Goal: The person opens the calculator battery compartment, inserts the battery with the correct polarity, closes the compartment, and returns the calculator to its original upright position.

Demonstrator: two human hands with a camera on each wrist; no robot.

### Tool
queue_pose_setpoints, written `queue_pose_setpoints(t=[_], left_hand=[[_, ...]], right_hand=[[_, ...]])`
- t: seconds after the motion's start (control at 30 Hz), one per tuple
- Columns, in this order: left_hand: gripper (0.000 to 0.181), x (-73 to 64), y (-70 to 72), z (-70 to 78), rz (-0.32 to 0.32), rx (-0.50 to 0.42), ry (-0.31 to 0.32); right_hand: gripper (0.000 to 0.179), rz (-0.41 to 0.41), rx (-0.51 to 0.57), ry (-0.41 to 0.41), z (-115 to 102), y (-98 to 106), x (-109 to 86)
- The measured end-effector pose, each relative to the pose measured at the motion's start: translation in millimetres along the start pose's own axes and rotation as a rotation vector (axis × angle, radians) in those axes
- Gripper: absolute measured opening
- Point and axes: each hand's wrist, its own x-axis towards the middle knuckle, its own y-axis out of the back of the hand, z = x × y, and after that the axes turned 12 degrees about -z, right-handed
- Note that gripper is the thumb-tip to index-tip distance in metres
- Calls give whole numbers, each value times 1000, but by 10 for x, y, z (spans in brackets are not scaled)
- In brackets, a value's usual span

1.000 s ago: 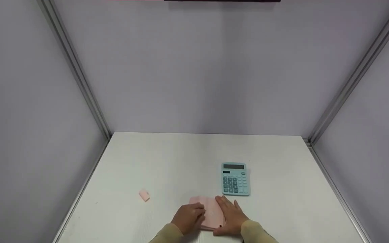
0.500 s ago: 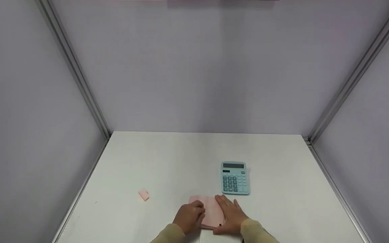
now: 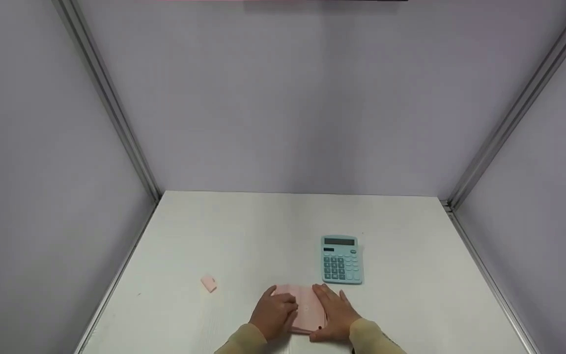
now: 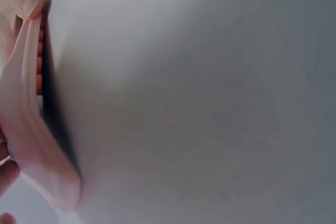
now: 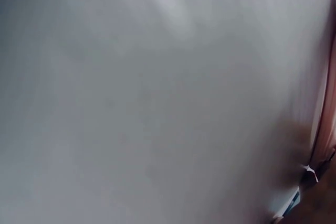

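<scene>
A flat pink notebook-like thing (image 3: 308, 312) lies on the white table near its front, a dark dot at its lower right corner. In the left wrist view, the same pink notebook (image 4: 39, 145) shows layered edges and a row of darker pink bumps. My left hand (image 3: 273, 312) bends its fingers over the left part, one finger stretched to the top left corner; the fingertips (image 4: 6, 174) touch the cover. Along the right edge rests my right hand (image 3: 340, 314), fingers straight and thumb at the bottom corner. The right wrist view is mostly blurred table.
A light blue calculator (image 3: 342, 259) lies just beyond the right hand. To the left is a small pink piece (image 3: 209, 283), its kind too small to tell. Grey walls (image 3: 283, 98) enclose the white table (image 3: 243, 231) at the back and sides.
One finger of the left hand has stretched out to the notebook's top left corner; the other fingers stay bent over it. The right hand has hardly moved.
</scene>
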Motion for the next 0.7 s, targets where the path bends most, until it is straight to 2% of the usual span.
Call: queue_pose_setpoints(t=[0.13,0.37,0.5,0.7], left_hand=[[13,17,24,-19,-3,18,-19],[14,18,12,-8,76,-32,-18],[12,32,8,-7,55,-37,16],[13,18,16,34,1,-67,105]], right_hand=[[132,3,-5,-12,5,-17,36],[131,3,-2,-8,41,-32,53],[131,9,1,16,43,-22,64],[131,-12,-15,9,19,-5,68]])
